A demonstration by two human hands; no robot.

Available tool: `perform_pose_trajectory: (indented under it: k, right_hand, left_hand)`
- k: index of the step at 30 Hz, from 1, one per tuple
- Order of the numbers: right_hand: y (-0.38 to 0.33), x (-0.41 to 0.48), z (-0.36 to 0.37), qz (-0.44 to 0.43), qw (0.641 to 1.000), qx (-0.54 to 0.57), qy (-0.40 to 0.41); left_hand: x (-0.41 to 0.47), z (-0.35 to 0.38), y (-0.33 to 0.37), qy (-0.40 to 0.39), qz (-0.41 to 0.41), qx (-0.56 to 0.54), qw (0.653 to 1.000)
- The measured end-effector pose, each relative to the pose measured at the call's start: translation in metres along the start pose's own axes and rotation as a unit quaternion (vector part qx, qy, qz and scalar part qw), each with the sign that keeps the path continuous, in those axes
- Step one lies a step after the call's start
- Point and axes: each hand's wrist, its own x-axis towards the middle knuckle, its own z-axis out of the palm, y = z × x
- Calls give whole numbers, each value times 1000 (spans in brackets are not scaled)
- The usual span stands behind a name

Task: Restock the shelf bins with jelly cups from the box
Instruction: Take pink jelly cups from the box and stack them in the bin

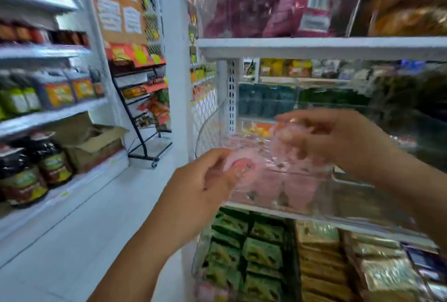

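a pink jelly cup (239, 165) is pinched in the curled fingers of the left hand (205, 185), and a second cup (286, 138) is gripped by the right hand (343, 139) at 2 o'clock from it; both are held just above the clear bin (208, 130), where more pink cups (274, 187) are already stood. the left cup is held by the bin's front corner — a slip there would likely send it past the wall to the floor (101, 224). standing cups could be toppled by a hard push, and a soft cup crushed by too tight a grip. the bin is carried on a white shelf (242, 207), with green packets (242, 241) below at 6 o'clock and dark red bags (242, 11) at 12. at 9 o'clock jars (53, 164) and an open cardboard box (96, 143) are seen — whether it is the task's box cannot be told.
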Motion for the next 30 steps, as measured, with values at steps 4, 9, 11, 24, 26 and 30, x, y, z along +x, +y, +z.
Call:
perform_pose_trajectory:
  k: [4,9,11,24,26,30]
  right_hand:
    - [0,102,8,42,977,-173,-114]
    - [37,182,69,148,918,-236,-282]
    - [50,198,88,181,904,-224,-316]
    - [60,198,103,119,876,-283,-373]
    - [58,196,92,106,889,-300,-329]
    - [63,198,78,143,902,-217,-345]
  left_hand:
    - [19,-30,-15,34,-10,79,996]
    - [22,-49,-35,6,-38,138,990]
    - [22,-52,-42,-25,-52,131,990]
    - [27,-54,-62,-46,-44,117,991]
    - [28,-54,-62,-46,-40,124,990]
    - [28,-53,-60,-46,-39,126,990]
